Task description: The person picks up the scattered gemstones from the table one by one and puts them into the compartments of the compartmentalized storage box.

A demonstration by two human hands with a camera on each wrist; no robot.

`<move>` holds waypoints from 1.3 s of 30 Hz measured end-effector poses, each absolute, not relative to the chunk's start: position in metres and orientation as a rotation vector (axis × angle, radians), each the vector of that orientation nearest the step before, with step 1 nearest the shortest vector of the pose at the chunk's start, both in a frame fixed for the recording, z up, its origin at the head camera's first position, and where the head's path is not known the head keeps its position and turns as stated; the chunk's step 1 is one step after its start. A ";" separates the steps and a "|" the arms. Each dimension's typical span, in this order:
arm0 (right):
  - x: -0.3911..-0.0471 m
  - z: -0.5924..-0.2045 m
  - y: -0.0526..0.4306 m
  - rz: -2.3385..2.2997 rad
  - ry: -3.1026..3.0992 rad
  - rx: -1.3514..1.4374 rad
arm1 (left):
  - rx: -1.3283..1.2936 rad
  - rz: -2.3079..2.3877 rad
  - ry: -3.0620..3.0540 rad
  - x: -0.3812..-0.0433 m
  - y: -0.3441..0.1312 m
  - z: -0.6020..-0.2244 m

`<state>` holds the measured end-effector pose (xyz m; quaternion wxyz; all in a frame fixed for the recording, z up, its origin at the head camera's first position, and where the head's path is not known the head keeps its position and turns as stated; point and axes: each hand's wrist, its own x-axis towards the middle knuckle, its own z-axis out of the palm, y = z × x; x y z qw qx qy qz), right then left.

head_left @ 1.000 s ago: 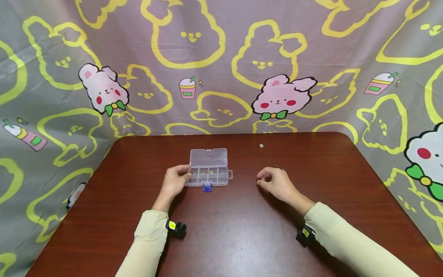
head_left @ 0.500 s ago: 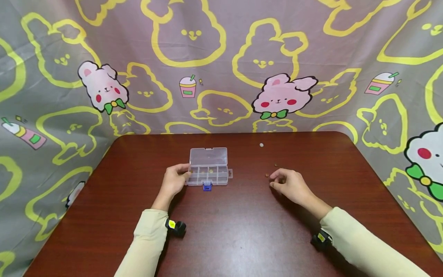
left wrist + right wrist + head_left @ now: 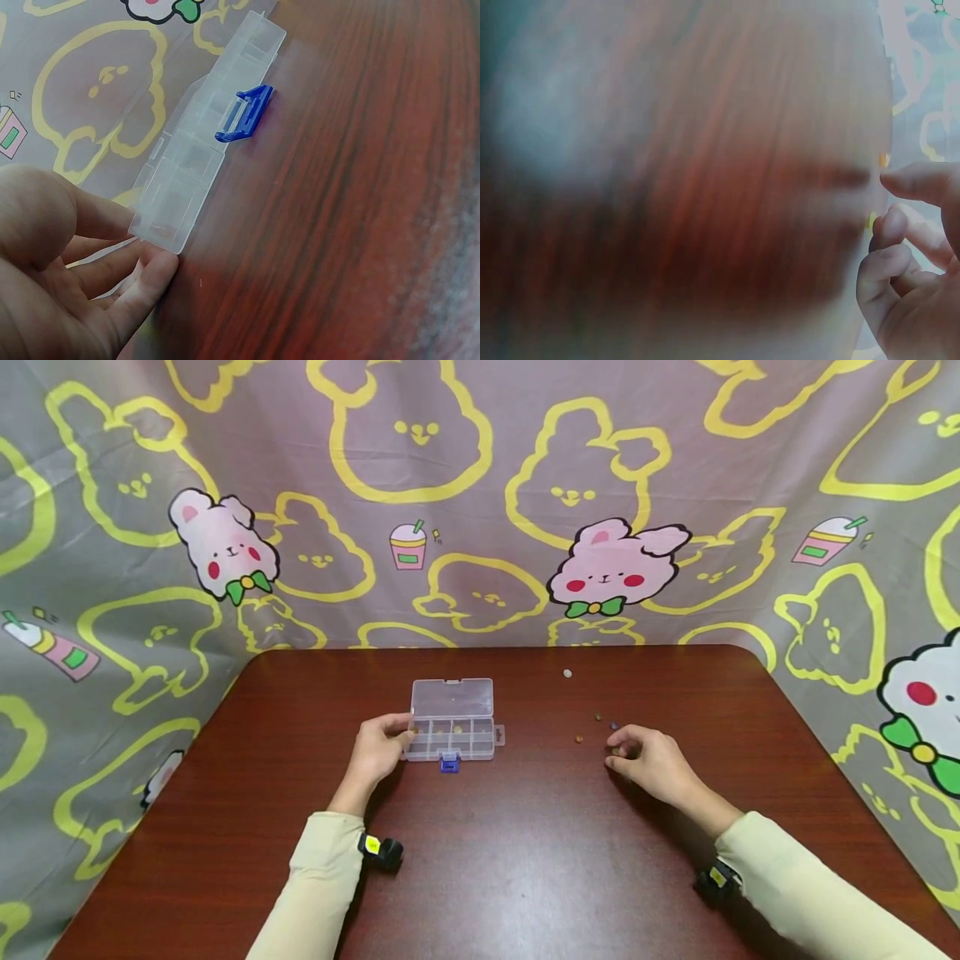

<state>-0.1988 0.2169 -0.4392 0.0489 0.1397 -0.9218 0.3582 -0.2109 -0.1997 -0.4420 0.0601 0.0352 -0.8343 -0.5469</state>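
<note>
A clear plastic compartment box [image 3: 483, 750] lies with its lid [image 3: 452, 697] raised at the back and a blue latch [image 3: 251, 116] at the front. My left hand [image 3: 380, 750] grips its left end, thumb at the near corner and fingers behind. A pale yellowish piece [image 3: 457, 729] shows in a back compartment. My right hand [image 3: 651, 764] is low over the table at the right, thumb and forefinger apart around a small brownish pebble-like piece [image 3: 617, 751]. Close by lie a bluish piece [image 3: 614, 726], an orange-brown piece [image 3: 578, 739] and a dark greenish piece [image 3: 597, 717].
A small white piece [image 3: 567, 673] lies near the back of the brown table [image 3: 480, 860]. Behind and beside the table hangs a patterned cloth [image 3: 480, 485]. A hanging tab [image 3: 500, 735] sticks out from the box's right end.
My right hand has moved right, away from the box, uncovering the small orange-brown, greenish and bluish pieces. My left hand keeps its grip on the box, which stays in place.
</note>
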 end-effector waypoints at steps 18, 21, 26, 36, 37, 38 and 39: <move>-0.211 -0.442 0.232 1.089 -2.871 0.452 | 0.109 -1.681 -2.515 -0.213 -0.199 -0.442; -0.211 -0.442 0.232 1.096 -2.877 0.453 | 0.109 -1.685 -2.513 -0.212 -0.199 -0.442; -0.211 -0.441 0.231 1.102 -2.874 0.461 | 0.116 -1.692 -2.511 -0.212 -0.200 -0.441; -0.211 -0.442 0.232 1.099 -2.879 0.456 | 0.124 -1.703 -2.505 -0.211 -0.199 -0.440; -0.211 -0.442 0.232 1.099 -2.880 0.454 | 0.126 -1.704 -2.505 -0.211 -0.199 -0.440; -0.211 -0.442 0.232 1.100 -2.883 0.454 | 0.128 -1.704 -2.507 -0.211 -0.199 -0.440; -0.210 -0.442 0.232 1.102 -2.886 0.451 | 0.132 -1.704 -2.508 -0.211 -0.199 -0.441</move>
